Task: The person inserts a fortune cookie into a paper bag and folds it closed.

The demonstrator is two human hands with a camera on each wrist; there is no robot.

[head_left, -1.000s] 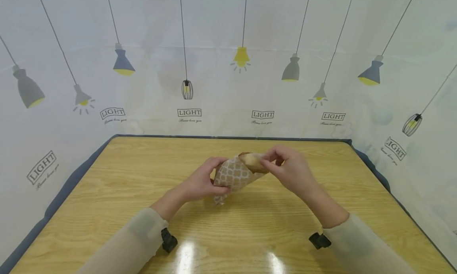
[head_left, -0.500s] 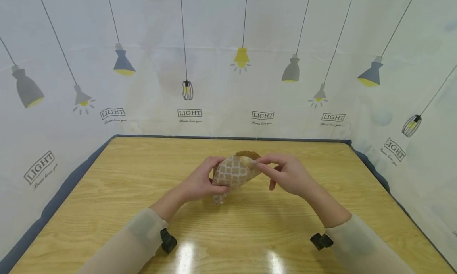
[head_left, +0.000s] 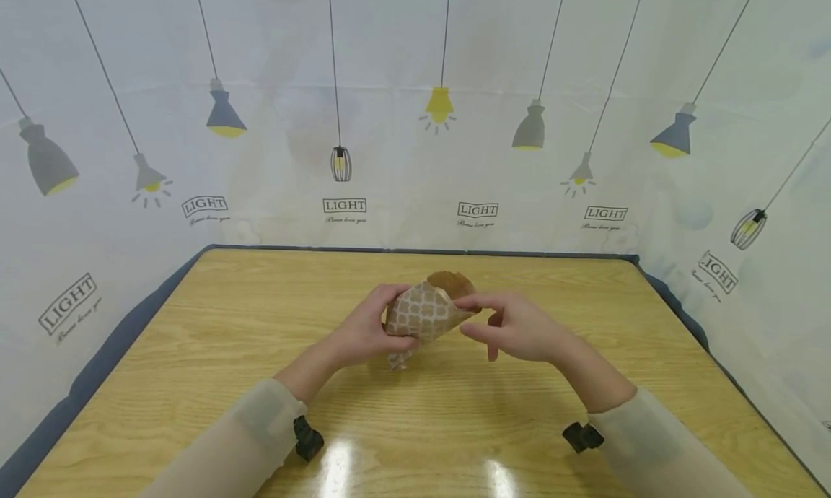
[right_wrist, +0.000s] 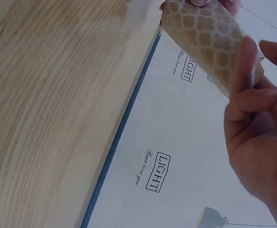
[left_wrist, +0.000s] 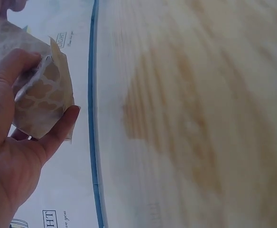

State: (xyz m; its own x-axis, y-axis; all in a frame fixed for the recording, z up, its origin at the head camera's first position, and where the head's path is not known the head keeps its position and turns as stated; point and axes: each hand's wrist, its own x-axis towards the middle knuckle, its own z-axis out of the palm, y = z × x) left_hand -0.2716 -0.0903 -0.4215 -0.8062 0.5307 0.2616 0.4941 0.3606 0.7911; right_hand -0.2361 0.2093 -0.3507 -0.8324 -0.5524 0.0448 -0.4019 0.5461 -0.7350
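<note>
A brown paper bag [head_left: 422, 310] with a white lattice print is tilted above the table in the head view, its mouth facing up and right. My left hand [head_left: 363, 332] grips its lower end, thumb on the near side. In the left wrist view, fingers and thumb wrap that end of the bag [left_wrist: 41, 97]. Just inside the mouth shows a sliver of a pale, bread-like piece [head_left: 443, 294]; the bag hides the rest. My right hand [head_left: 529, 328] reaches the mouth with a straight index finger, thumb apart below it. From the right wrist, the index finger [right_wrist: 245, 61] overlaps the bag's printed side.
Under both hands lies a wooden table [head_left: 415, 411] with a dark blue border along its back edge. A pale backdrop [head_left: 415, 137] printed with hanging lamps rises behind it. Small black devices [head_left: 308, 439] sit at both sleeve cuffs.
The bread-like piece, which stuck out of the bag in my right fingers, has gone deeper inside. My right hand has moved left and let go its pinch. The left hand stays put.
</note>
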